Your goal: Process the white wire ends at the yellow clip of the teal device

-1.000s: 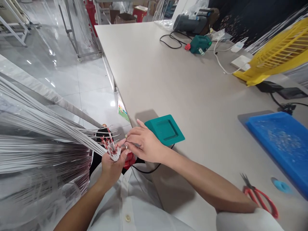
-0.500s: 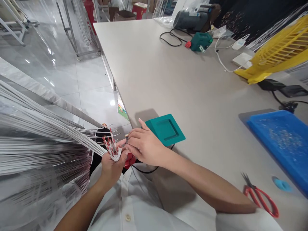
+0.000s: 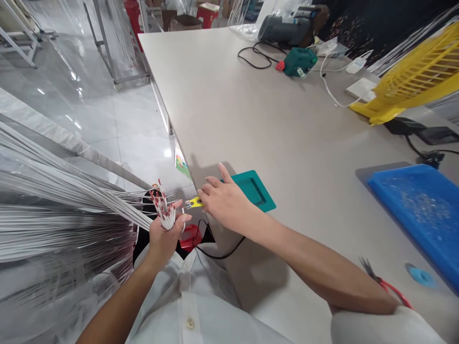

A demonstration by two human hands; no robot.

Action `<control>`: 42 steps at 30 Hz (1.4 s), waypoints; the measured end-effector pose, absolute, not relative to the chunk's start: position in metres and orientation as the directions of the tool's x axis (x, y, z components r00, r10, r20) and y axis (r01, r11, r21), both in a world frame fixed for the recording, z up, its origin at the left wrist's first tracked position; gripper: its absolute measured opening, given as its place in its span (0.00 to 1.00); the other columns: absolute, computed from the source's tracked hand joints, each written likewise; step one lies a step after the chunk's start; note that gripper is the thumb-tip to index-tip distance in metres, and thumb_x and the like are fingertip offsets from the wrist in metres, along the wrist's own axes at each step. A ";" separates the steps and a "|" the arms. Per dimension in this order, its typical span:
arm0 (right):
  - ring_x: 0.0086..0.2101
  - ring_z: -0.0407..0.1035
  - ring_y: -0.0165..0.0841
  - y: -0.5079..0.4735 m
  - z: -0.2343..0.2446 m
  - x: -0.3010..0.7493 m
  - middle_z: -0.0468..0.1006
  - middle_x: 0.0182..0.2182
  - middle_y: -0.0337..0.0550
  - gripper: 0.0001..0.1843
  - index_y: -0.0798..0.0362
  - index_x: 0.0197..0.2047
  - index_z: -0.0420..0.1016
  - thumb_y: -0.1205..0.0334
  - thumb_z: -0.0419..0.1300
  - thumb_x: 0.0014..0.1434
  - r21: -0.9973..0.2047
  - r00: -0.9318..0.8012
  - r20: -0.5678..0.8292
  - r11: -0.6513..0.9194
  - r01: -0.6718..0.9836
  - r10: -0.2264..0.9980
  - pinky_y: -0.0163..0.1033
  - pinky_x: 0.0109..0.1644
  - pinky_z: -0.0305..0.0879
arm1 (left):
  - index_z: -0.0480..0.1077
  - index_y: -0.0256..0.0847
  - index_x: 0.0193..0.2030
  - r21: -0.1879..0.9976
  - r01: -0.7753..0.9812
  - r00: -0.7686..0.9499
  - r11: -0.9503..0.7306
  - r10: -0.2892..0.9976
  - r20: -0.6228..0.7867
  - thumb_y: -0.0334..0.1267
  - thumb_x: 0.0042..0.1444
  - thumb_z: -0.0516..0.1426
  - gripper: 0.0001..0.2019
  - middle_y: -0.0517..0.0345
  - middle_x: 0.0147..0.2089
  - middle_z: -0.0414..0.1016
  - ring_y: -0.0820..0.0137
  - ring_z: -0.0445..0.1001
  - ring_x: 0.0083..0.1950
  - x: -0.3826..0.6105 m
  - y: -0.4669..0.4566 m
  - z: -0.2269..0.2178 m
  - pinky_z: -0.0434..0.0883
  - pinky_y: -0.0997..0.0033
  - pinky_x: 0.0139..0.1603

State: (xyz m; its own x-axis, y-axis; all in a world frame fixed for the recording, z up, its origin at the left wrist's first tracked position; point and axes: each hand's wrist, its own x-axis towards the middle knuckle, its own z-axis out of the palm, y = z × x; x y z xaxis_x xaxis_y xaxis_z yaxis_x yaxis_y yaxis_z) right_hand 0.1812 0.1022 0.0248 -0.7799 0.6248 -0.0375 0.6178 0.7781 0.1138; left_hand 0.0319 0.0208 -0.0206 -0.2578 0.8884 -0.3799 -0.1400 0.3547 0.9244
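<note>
My left hand is closed around the ends of a bundle of thin white wires with red and white tips; the bundle fans out to the left. My right hand rests at the table's near edge, just left of a teal tray-shaped device. Its fingers pinch a small yellow piece with one wire end beside it, between the two hands. A red object with a black cable sits below the hands, partly hidden.
A beige table carries a blue tray, red scissors, a yellow basket, a green tool, cables and a power strip. A metal rack stands on the glossy floor to the left.
My right hand has moved up and right, away from the wire tips, and the small yellow piece has come into view in its fingers. My left hand keeps its grip on the bundle.
</note>
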 end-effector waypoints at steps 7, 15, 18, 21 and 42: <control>0.39 0.67 0.41 0.108 0.019 0.182 0.75 0.22 0.44 0.12 0.54 0.28 0.75 0.74 0.52 0.54 0.114 -0.815 -0.046 0.813 0.571 0.578 0.58 0.62 0.36 | 0.70 0.33 0.49 0.918 -0.121 -0.263 0.378 0.879 -0.397 0.37 0.43 0.62 0.23 0.64 0.22 0.71 0.81 0.58 0.17 0.032 0.026 -0.025 0.57 0.78 0.17; 0.39 0.67 0.39 0.108 0.025 0.181 0.76 0.25 0.44 0.08 0.55 0.30 0.75 0.71 0.54 0.55 0.123 -0.808 -0.114 0.816 0.565 0.577 0.59 0.63 0.31 | 0.73 0.37 0.44 0.926 -0.037 -0.267 0.376 0.889 -0.372 0.36 0.42 0.62 0.19 0.58 0.29 0.76 0.70 0.72 0.30 0.030 0.030 -0.036 0.69 0.71 0.31; 0.42 0.65 0.41 0.109 0.023 0.182 0.76 0.30 0.46 0.07 0.57 0.34 0.74 0.63 0.57 0.55 0.103 -0.787 -0.099 0.793 0.600 0.609 0.61 0.62 0.28 | 0.74 0.37 0.44 0.930 -0.021 -0.268 0.368 0.894 -0.360 0.36 0.41 0.62 0.20 0.57 0.30 0.77 0.68 0.73 0.32 0.029 0.030 -0.038 0.69 0.69 0.33; 0.43 0.64 0.43 0.109 0.020 0.184 0.76 0.33 0.50 0.19 0.60 0.43 0.71 0.55 0.60 0.52 0.069 -0.767 -0.077 0.771 0.633 0.637 0.62 0.61 0.30 | 0.74 0.37 0.43 0.928 -0.009 -0.271 0.373 0.892 -0.361 0.37 0.41 0.62 0.18 0.56 0.29 0.76 0.69 0.72 0.31 0.028 0.029 -0.036 0.69 0.69 0.33; 0.39 0.69 0.33 0.070 0.014 0.181 0.76 0.37 0.48 0.11 0.57 0.41 0.72 0.64 0.51 0.60 -0.514 -0.612 0.348 0.691 0.508 0.710 0.38 0.44 0.66 | 0.68 0.34 0.48 0.931 -0.177 -0.248 0.319 0.901 -0.356 0.39 0.45 0.61 0.22 0.60 0.24 0.74 0.81 0.56 0.17 0.021 0.008 -0.011 0.55 0.78 0.16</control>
State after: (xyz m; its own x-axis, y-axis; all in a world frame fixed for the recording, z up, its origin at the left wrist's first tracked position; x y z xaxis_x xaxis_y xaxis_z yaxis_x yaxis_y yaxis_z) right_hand 0.1810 0.0696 0.0141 -0.6125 0.7096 0.3482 0.5081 0.6909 -0.5143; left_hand 0.0215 0.0084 -0.0106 -0.2484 0.9009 -0.3558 -0.1775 0.3188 0.9311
